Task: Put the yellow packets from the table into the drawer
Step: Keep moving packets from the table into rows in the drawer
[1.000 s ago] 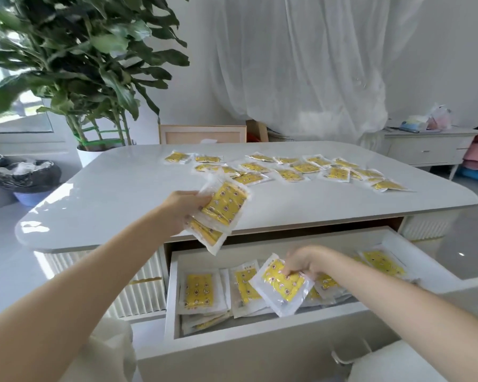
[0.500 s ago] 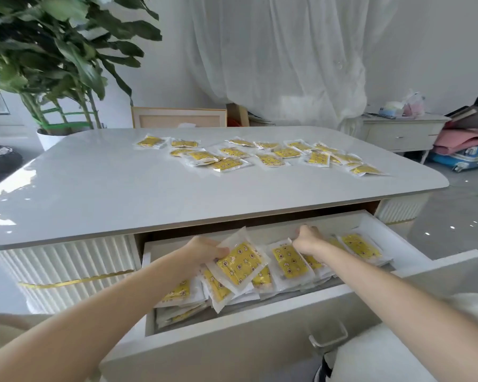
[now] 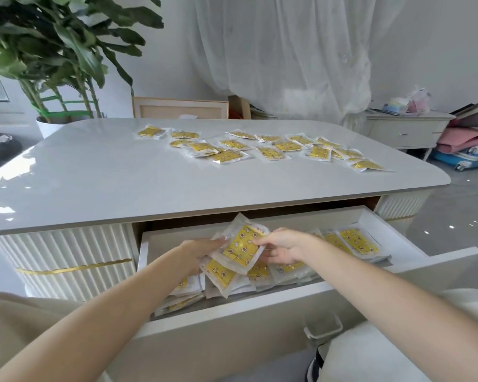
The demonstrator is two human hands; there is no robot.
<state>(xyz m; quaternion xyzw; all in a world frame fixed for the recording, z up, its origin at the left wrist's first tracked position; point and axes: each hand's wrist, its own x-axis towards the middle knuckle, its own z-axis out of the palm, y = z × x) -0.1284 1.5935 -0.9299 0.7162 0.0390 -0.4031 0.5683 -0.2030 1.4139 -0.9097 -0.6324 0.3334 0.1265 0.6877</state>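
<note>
Two hands reach into the one open drawer. The left hand has its fingers curled round two yellow packets, an upper packet tilted over a lower packet. The right hand pinches the upper packet's right edge. Beneath them lies a heap of drawer packets – too overlapped to count. On the tabletop I count about sixteen loose packets, toward the far side. Half a second ago the right hand was on the heap, apart from the left – now both meet on one packet
</note>
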